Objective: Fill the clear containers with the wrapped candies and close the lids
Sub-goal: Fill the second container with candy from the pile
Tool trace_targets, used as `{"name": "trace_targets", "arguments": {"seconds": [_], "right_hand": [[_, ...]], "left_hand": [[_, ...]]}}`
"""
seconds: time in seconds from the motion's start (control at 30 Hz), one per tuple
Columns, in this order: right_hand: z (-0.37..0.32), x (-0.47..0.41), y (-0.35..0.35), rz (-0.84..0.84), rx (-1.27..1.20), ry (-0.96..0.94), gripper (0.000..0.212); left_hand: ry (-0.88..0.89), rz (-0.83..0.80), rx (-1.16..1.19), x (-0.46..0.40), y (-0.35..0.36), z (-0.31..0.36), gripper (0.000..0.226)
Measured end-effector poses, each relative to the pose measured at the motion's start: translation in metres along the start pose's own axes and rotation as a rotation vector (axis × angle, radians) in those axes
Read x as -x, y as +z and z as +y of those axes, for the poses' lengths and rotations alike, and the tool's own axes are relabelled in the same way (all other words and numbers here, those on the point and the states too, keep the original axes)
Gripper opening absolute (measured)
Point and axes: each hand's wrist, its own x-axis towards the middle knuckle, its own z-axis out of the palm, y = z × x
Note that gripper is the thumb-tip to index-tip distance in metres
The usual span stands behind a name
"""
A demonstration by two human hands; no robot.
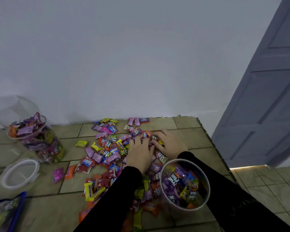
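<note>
A heap of wrapped candies (105,151) in purple, red, yellow and orange lies spread over the tiled table. My left hand (139,154) and my right hand (171,144) rest palm down on the far part of the heap, fingers curled around a cluster of candies between them. An open clear container (185,186), partly filled with candies, stands just below my right wrist. A second clear container (38,139) at the left is piled above its rim and has no lid on. A clear lid (21,173) lies flat in front of it.
A candy bag with blue edging (7,213) lies at the lower left corner. Another clear plastic container (10,109) stands against the white wall at the far left. The table's right edge (214,148) drops to a tiled floor beside a grey door (266,97).
</note>
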Motion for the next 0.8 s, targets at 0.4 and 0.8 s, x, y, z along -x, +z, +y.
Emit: {"name": "trace_targets", "arguments": {"seconds": [0.4, 0.8], "right_hand": [[-0.021, 0.014, -0.013, 0.019, -0.469, 0.149, 0.035], [-0.043, 0.019, -0.042, 0.188, -0.712, 0.19, 0.033]], "left_hand": [[-0.087, 0.107, 0.274, 0.016, -0.006, -0.008, 0.032], [-0.121, 0.196, 0.605, 0.032, -0.048, -0.002, 0.026]]}}
